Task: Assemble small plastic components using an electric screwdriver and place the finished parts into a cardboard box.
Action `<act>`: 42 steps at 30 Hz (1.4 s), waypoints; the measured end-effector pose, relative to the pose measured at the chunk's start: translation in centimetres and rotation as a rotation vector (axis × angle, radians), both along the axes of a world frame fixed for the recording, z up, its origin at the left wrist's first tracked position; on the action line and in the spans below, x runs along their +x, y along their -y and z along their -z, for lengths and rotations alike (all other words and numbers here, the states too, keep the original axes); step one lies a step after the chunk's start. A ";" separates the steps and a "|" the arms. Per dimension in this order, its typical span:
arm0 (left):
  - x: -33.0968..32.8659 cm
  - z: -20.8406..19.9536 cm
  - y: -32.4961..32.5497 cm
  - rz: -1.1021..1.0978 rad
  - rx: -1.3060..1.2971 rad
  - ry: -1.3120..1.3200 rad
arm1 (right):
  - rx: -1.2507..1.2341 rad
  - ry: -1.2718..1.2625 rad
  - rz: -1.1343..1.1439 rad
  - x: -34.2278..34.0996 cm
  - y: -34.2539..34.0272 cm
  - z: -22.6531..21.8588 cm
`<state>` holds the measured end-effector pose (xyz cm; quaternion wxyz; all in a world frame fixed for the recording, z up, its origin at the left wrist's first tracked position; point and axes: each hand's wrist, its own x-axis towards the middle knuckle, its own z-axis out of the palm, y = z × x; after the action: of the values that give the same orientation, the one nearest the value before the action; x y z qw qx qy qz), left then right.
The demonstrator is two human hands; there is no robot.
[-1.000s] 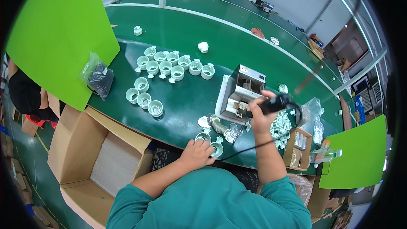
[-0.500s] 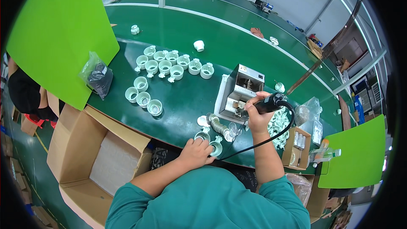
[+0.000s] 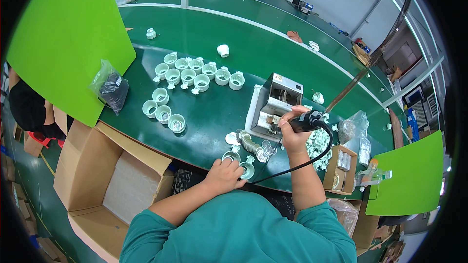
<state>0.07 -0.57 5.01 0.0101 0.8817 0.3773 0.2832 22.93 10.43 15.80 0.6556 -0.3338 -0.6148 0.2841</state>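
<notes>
In my right hand [image 3: 293,129] is a black corded electric screwdriver [image 3: 308,121], its tip end at the front of an open metal screw feeder box [image 3: 281,102]. The tip itself is hard to make out. At the table's near edge, my left hand [image 3: 225,175] has its fingers bent over a pale round plastic cup [image 3: 231,156] with a small tab; its fingertips are partly hidden. A second pale cup [image 3: 247,170] stands against that hand's right side. Just beyond them lie a curved row of clear discs [image 3: 251,144] and a white disc [image 3: 232,138].
Several pale cups [image 3: 202,83] stand in rows on the left of the green table. A heap of small pale parts [image 3: 319,141] and a carton of silvery cylinders [image 3: 340,170] lie to the right. The screwdriver's cord [image 3: 292,168] loops beside my right forearm. A large open carton [image 3: 117,175] stands front left.
Loose white parts on the green strip behind the table have slid a little left. The right hand and screwdriver have shifted very slightly; the left hand stays at the cups.
</notes>
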 end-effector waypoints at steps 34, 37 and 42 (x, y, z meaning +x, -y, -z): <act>-0.1 0.0 0.3 -0.003 0.002 0.014 | -0.177 0.117 -0.358 -7.2 6.3 3.2; -0.1 0.0 0.2 -0.010 0.008 0.023 | -0.167 0.140 -0.329 -7.3 6.1 3.4; 0.0 -0.1 -0.2 -0.003 0.009 0.023 | -0.244 0.113 -0.330 -7.5 5.7 4.0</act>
<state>0.04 -0.39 5.09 0.0099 0.8779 0.3771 0.2950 15.41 4.70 11.79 0.5195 -0.3210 -0.6579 0.4408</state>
